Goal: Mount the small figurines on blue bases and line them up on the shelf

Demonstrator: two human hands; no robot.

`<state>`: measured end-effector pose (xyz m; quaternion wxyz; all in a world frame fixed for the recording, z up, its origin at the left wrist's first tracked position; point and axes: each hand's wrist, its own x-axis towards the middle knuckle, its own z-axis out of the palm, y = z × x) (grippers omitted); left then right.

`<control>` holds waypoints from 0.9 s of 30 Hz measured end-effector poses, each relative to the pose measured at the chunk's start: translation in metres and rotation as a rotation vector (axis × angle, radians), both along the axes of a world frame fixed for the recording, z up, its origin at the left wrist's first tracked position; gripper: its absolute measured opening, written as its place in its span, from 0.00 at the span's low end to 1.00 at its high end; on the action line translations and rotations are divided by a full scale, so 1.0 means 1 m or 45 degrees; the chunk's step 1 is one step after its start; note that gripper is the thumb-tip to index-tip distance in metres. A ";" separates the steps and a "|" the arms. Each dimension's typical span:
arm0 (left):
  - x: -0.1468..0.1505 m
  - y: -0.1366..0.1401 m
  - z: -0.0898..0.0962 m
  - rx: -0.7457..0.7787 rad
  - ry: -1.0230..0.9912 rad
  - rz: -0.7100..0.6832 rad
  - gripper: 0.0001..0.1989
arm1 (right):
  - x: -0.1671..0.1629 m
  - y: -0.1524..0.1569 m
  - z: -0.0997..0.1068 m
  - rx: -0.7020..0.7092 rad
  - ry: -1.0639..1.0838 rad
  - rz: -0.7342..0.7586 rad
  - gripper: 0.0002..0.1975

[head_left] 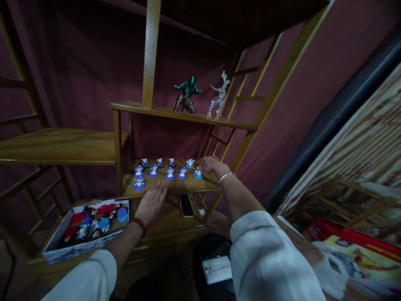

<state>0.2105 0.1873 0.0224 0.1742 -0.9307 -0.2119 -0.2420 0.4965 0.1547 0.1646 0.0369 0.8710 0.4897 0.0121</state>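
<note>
My right hand [212, 164] reaches onto the right end of the wooden shelf [175, 188]. Its fingers are closed at a small figurine [198, 173] with a light blue base, which stands upright on the board. Just behind it is another blue-based figurine [190, 163]. To their left are several purple-and-white figurines [170, 173], and a back row of small dark-based figurines [160, 162]. My left hand [153, 203] lies flat at the shelf's front edge with its fingers stretched out, holding nothing. The nearest piece to it is a purple figurine [139, 182].
An open box [84, 250] of jumbled figurines stands at the lower left. A phone [186, 205] lies below the shelf edge. On the upper shelf [163, 111] stand a green figure [188, 95] and a clear deer figure [218, 96]. A wooden post [118, 152] rises at the left.
</note>
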 end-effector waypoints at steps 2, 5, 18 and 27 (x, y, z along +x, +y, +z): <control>-0.001 -0.003 0.004 -0.014 0.048 0.030 0.29 | -0.001 -0.006 -0.003 -0.012 0.050 0.040 0.27; -0.003 -0.006 0.009 -0.037 0.115 0.047 0.30 | -0.004 -0.011 -0.008 -0.038 0.095 0.073 0.27; -0.007 -0.012 0.025 -0.166 0.277 0.055 0.39 | -0.029 -0.004 -0.020 -0.110 0.037 0.085 0.24; -0.006 -0.014 0.030 -0.192 0.322 0.083 0.41 | -0.022 -0.002 -0.029 -0.113 -0.011 0.096 0.21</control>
